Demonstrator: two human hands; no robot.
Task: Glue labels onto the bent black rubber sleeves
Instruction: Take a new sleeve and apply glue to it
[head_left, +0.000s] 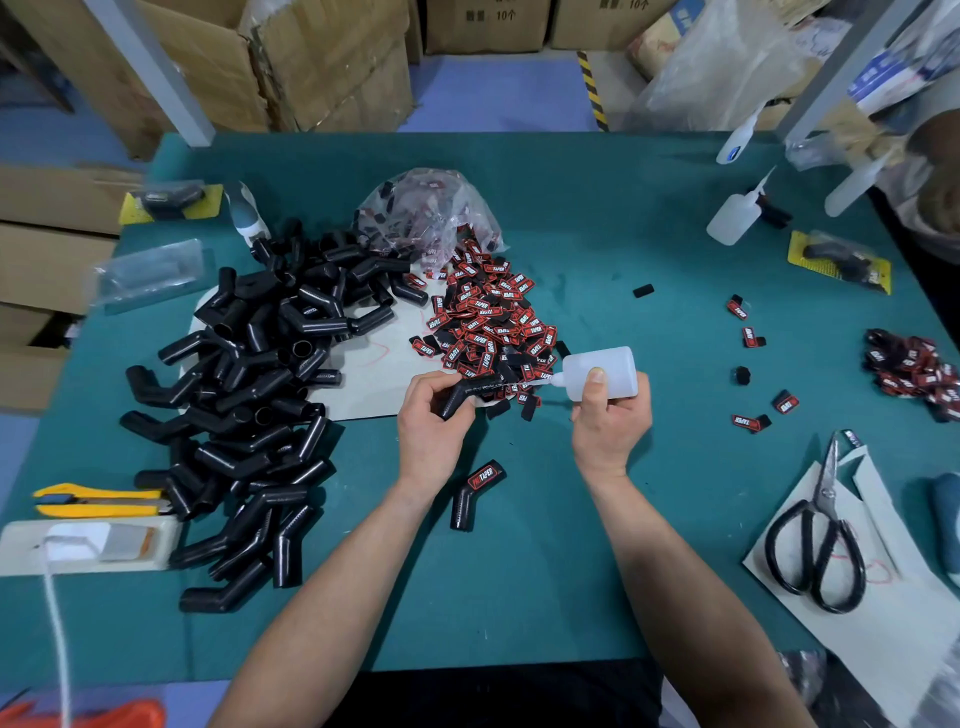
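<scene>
My left hand (428, 415) grips a bent black rubber sleeve (470, 392) above the green table (571, 545). My right hand (610, 421) holds a white glue bottle (602, 371) on its side, and the nozzle tip touches the sleeve's upper end. A finished sleeve with a red label (475, 491) lies on the table between my forearms. A large pile of bare black sleeves (249, 374) spreads to the left. Behind my hands lies a heap of red and black labels (488, 317).
A clear bag of labels (431, 208) sits behind the heap. Scissors (821, 535) lie on paper at the right, yellow cutters (98, 501) at the left. More glue bottles (735, 215) and loose labels (914, 364) lie on the right. Cardboard boxes stand beyond the table.
</scene>
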